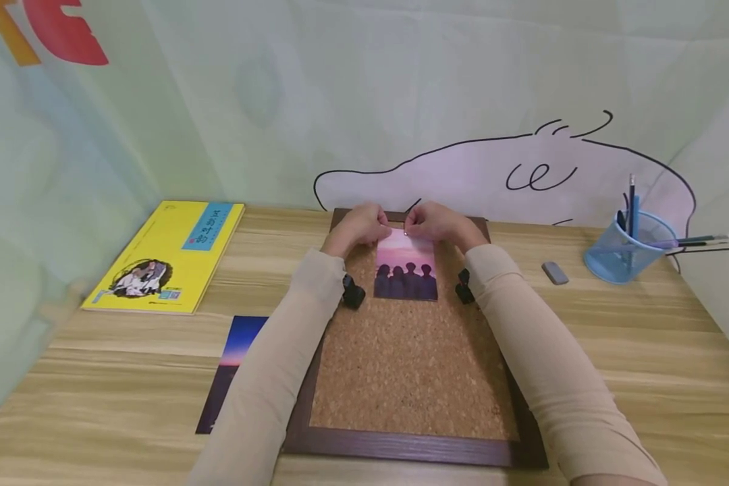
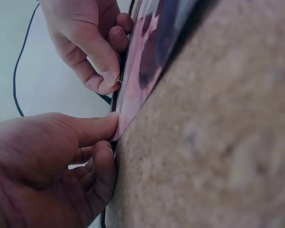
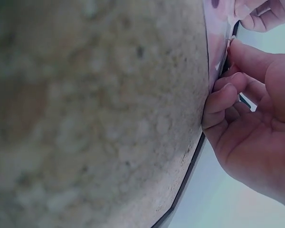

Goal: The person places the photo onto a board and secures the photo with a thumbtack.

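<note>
A cork board (image 1: 413, 378) with a dark brown frame lies on the table. Near its top is a photo (image 1: 406, 280) of several dark silhouettes against a pink sky. My left hand (image 1: 360, 228) pinches the photo's upper left corner, the thumb on its face, as the left wrist view also shows. At the photo's top edge, my right hand (image 1: 439, 223) pinches a small metal thumbtack (image 2: 118, 80) between thumb and forefinger. Its other fingers are curled against the board's upper edge in the right wrist view. Most of the thumbtack is hidden by the fingertips.
A second photo (image 1: 239, 344) with a blue sunset sky lies left of the board, partly under the left sleeve. Farther left is a yellow book (image 1: 176, 270). To the right are a grey eraser (image 1: 555, 273) and a blue mesh pen cup (image 1: 619, 256). A printed curtain (image 1: 401, 81) hangs behind.
</note>
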`<state>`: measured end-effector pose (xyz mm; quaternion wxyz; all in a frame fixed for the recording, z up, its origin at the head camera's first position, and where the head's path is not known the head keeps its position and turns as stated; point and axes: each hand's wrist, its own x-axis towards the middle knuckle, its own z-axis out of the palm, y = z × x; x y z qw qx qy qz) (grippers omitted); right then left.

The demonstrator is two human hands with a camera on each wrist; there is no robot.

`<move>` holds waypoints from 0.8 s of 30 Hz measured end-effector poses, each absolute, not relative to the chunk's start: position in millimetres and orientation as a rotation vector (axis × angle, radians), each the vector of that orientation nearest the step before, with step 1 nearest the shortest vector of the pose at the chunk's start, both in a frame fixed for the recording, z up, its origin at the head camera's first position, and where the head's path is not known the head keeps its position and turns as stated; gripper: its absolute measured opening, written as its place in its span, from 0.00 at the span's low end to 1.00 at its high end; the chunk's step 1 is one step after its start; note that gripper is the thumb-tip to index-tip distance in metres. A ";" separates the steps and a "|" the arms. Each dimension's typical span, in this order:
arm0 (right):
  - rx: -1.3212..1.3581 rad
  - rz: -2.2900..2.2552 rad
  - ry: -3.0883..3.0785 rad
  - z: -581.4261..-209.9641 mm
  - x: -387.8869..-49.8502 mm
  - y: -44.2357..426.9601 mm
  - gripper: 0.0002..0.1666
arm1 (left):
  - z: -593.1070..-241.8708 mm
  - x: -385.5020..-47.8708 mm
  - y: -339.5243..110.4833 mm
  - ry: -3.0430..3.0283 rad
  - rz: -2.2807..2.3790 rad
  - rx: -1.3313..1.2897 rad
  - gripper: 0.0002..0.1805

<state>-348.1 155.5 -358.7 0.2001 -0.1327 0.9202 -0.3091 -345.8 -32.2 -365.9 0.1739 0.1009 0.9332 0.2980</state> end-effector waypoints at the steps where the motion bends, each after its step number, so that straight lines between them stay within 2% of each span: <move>1: -0.371 -0.853 2.586 -359.2 -348.6 154.6 0.08 | -366.1 -346.1 -32.3 2.646 0.847 0.289 0.09; 24: -0.320 -0.736 2.645 -357.0 -347.7 144.0 0.07 | -364.8 -347.2 -30.7 2.623 0.841 0.262 0.09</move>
